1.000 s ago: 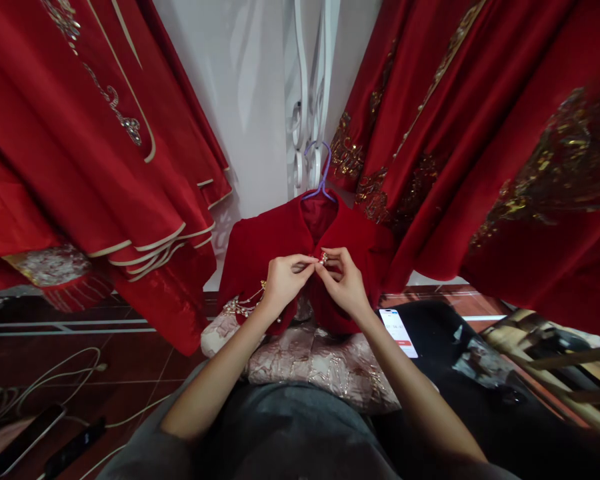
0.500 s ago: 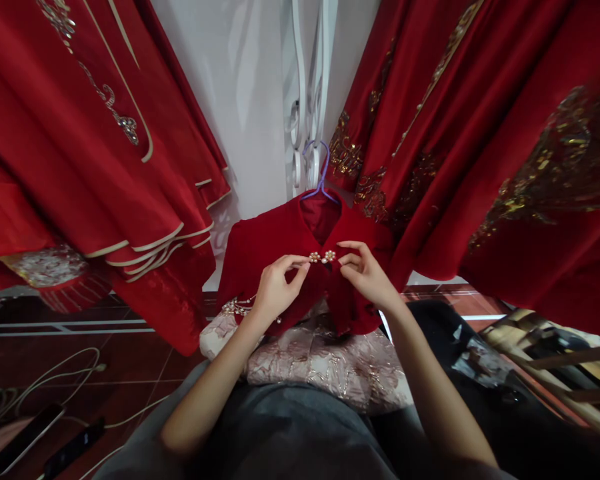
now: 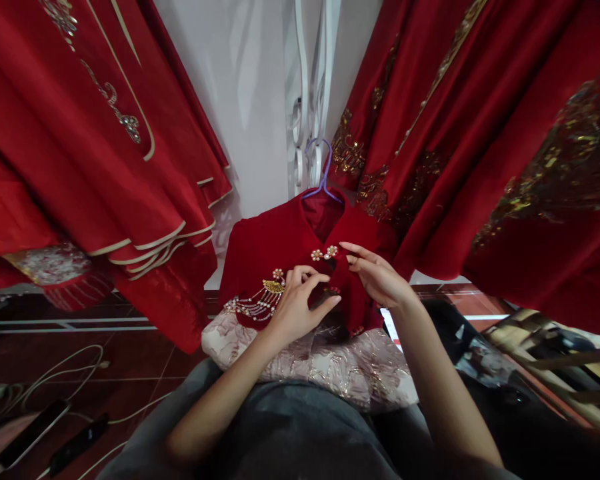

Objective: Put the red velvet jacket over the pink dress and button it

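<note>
A red velvet-like jacket [image 3: 260, 243] on a purple hanger [image 3: 324, 180] lies across a cream and pink brocade cushion or cloth [image 3: 320, 357] at my lap. At its neckline sits a pearl flower clasp [image 3: 325, 253]. My left hand [image 3: 300, 300] is over the jacket's middle below the clasp, thumb and fingers apart with nothing visible between them. Beside the clasp, my right hand [image 3: 377, 275] has its fingers at the right front panel and appears to grip it; the thumb is hidden. A gold fan brooch [image 3: 273, 287] with beaded strands hangs left of my left hand.
Red garments with gold trim [image 3: 130, 180] hang at left, and sequinned red ones [image 3: 545, 180] at right. White scrollwork metal [image 3: 303, 73] stands behind. Cables [image 3: 55, 373] and a dark phone-like device [image 3: 35, 433] lie lower left. Part of a lit screen [image 3: 391, 328] shows by my right forearm.
My left hand has left the clasp and moved down and right, its fingers spreading. The gold fan brooch has come into view. My right hand has shifted slightly right and down.
</note>
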Tool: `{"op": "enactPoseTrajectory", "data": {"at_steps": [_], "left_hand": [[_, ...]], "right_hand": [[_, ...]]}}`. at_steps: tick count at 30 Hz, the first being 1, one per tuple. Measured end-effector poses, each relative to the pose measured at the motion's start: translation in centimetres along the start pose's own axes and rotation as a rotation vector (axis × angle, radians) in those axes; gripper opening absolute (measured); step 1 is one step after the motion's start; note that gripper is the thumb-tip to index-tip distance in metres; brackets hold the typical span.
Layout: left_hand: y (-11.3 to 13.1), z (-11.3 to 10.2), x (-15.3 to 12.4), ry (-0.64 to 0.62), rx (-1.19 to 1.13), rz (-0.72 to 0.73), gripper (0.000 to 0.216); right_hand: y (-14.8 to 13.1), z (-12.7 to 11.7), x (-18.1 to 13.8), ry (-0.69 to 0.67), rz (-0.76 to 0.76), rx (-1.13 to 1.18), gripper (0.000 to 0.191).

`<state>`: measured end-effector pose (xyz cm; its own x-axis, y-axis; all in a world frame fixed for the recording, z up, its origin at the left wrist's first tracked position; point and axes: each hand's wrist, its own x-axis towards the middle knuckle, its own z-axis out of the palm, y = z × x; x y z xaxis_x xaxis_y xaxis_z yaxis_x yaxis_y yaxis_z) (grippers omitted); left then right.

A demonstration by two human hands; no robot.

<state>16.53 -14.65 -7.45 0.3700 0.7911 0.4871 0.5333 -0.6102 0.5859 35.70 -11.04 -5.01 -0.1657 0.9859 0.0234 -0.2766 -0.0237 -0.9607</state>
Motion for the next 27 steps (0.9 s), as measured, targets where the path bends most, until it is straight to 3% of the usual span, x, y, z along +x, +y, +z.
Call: {"op": "enactPoseTrajectory", "data": {"at_steps": [4, 7, 9, 13, 16, 19, 27], "left_hand": [[0.7, -0.9, 0.3, 0.017, 0.063, 0.016, 0.025], [0.3, -2.0, 0.6, -0.043, 0.009, -0.114, 0.023], [-0.6, -2.7, 0.8, -0.066, -0.073, -0.215, 0.024], [-2.4, -3.7, 1.2, -0.115, -0.299, -0.246, 0.03], [-3.3, -4.2, 1.1, -0.197, -0.461, -0.246, 0.032], [-4.0, -5.0, 0.6, -0.225, -0.527, -0.269, 0.033], [-6.9, -6.2, -0.9, -0.028, -0.146, -0.247, 0.021]], "right_hand": [[0.1, -0.2, 0.1, 0.034, -0.071, -0.113, 0.044], [0.0, 0.0, -0.1, 0.15, -0.264, -0.341, 0.035], [-0.1, 0.6, -0.6, 0.151, -0.338, -0.492, 0.026], [0.7, 3.1, -1.9, -0.094, -0.202, -0.627, 0.026], [2.3, 4.9, -1.9, -0.053, -0.209, -0.682, 0.034], [3.7, 5.7, -1.2, -0.012, -0.235, -0.685, 0.027], [3.9, 4.9, -0.2, 0.076, -0.327, -0.703, 0.019]]}}
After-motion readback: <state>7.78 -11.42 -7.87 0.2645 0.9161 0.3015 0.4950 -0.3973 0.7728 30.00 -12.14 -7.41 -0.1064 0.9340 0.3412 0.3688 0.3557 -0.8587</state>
